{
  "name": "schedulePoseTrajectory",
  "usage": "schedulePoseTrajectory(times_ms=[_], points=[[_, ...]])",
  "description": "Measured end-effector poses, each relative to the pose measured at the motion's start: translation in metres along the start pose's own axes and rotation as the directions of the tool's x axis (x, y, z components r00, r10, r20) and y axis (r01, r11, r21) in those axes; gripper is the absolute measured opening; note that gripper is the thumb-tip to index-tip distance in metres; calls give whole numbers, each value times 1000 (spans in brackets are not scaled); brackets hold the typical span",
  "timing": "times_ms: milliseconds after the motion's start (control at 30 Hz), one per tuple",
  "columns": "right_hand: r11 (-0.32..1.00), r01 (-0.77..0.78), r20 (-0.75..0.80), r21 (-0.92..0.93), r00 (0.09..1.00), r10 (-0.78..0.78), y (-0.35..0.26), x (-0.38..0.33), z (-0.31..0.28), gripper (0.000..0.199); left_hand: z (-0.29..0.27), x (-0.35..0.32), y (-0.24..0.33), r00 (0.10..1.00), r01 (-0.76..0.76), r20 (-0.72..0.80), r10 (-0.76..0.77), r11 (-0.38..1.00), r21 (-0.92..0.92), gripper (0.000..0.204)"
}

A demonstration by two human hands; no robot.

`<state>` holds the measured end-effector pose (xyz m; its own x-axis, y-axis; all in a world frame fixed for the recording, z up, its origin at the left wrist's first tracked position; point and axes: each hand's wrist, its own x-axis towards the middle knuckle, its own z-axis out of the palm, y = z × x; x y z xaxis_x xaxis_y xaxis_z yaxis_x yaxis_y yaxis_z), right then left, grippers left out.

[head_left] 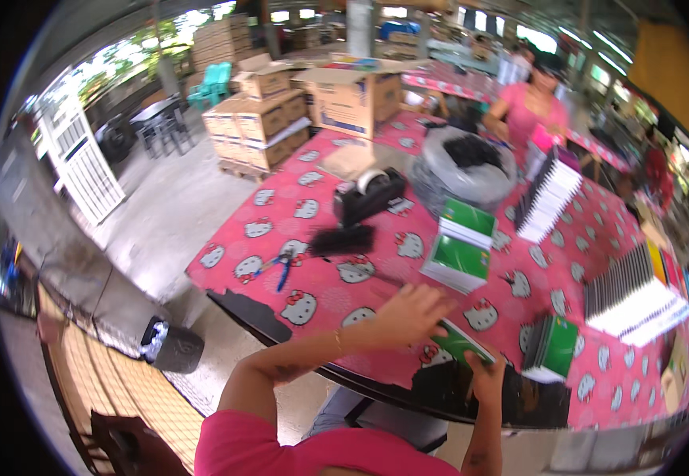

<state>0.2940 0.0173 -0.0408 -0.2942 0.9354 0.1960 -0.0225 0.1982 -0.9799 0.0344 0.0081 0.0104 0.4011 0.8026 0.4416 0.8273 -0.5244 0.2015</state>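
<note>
My right hand (487,376) grips a green-covered notebook (462,343), held tilted over the table's near edge. At the notebook's left end is my left hand (414,316), its fingers bent and smeared by motion; whether it holds anything cannot be made out. A thin dark streak shows just beyond those fingers. Farther off lies a bundle of thin black strands (343,240). Beside it are blue-handled pliers (284,268). Green notebooks (459,258) stand stacked beyond my hands, and a smaller green stack (550,349) sits right of my right hand.
A pink patterned cloth (336,297) covers the table. On it stand a black tape dispenser (368,194), a plastic bag (463,170) with black contents, and tall notebook stacks (546,198) (638,293). Cartons (352,99) stand behind. A person (531,107) works across the table.
</note>
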Motion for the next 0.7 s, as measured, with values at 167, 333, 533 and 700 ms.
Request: schedulePoseTrajectory(times_ms=[167,333,533,700], points=[[993,-105,1,-54,995,105,-18,-11,9,23,11,-41,40,975,102,-216,-56,974,204,60],[999,24,21,-37,999,-23,-3,-7,12,22,3,-15,2,989,128,105,-106,965,-230,47],[996,-25,-19,-82,1000,24,-15,-11,7,19,-2,-6,9,999,-35,5,36,999,-36,49],[905,-412,-155,-108,906,394,-45,-18,11,17,22,-40,62,986,56,-166,-27,984,171,80]])
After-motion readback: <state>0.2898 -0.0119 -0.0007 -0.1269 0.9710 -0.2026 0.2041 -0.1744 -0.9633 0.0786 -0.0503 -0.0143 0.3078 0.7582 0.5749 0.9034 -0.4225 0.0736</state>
